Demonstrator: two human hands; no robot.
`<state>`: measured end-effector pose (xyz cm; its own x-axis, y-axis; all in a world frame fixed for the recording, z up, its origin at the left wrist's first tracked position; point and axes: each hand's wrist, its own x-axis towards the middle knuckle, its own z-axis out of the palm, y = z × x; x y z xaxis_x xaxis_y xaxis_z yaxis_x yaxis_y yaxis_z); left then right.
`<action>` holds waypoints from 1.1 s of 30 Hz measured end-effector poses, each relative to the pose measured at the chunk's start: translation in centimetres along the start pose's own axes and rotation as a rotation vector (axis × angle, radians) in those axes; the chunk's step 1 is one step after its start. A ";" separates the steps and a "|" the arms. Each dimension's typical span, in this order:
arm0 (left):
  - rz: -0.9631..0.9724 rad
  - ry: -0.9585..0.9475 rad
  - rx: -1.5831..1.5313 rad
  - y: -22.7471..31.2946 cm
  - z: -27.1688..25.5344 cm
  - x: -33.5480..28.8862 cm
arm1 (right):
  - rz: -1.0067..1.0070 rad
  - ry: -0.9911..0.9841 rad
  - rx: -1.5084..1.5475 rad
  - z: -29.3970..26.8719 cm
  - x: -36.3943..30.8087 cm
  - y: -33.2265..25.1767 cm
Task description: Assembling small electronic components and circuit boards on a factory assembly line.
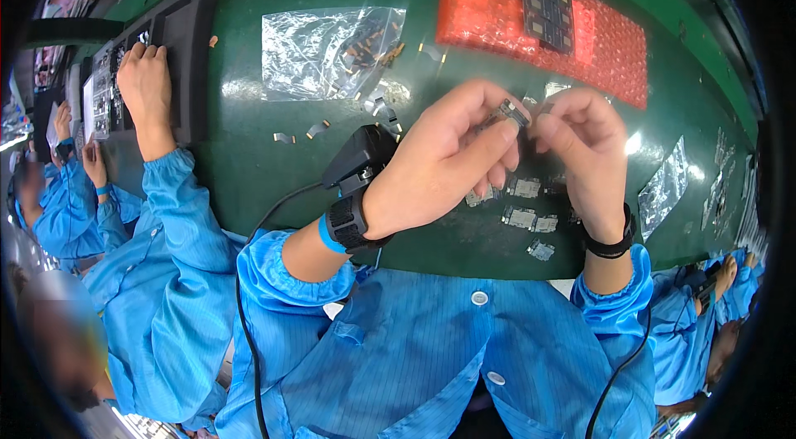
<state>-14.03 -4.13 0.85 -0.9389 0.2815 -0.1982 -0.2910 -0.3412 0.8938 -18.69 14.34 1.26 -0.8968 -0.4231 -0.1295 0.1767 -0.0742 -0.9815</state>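
Observation:
Between the thumb and fingers of my left hand [448,157] is a small circuit board [513,112], held up above the table. My right hand [590,145] is close beside it, thumb and fingertips pinched together near the board's edge. Whatever those fingertips hold is too small to make out. Below my hands, several small metal-covered circuit boards [520,217] lie loose on the green table [414,244]. A few short flex cables [317,130] are scattered left of my left hand.
A clear plastic bag [300,58] holds more flex cables [369,49]. Red bubble wrap [481,4] lies at the back with a dark parts tray [546,6] on it. A black corded device [361,157] stands beside my left wrist. At left, a co-worker's hand [147,87] is over a black foam tray [197,41].

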 end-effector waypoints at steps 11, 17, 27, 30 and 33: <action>-0.009 -0.009 0.020 -0.1 0.0 0.0 | 0.079 0.038 0.283 -0.3 -0.1 -0.6; 0.022 0.018 0.084 0.1 0.4 -0.1 | -0.001 0.046 0.212 0.1 -0.3 0.0; 0.105 0.039 0.172 -0.6 0.2 -0.1 | -0.081 0.079 0.010 0.7 -0.7 0.1; 0.082 0.032 0.164 -0.4 0.3 -0.1 | -0.115 0.077 0.018 0.8 -0.7 0.2; 0.076 0.052 0.154 -0.5 0.4 -0.1 | -0.164 0.053 -0.004 0.8 -0.8 0.3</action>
<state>-13.71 -3.58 0.56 -0.9666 0.2117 -0.1443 -0.1905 -0.2172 0.9574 -17.61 13.87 1.15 -0.9337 -0.3571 0.0256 0.0245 -0.1350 -0.9905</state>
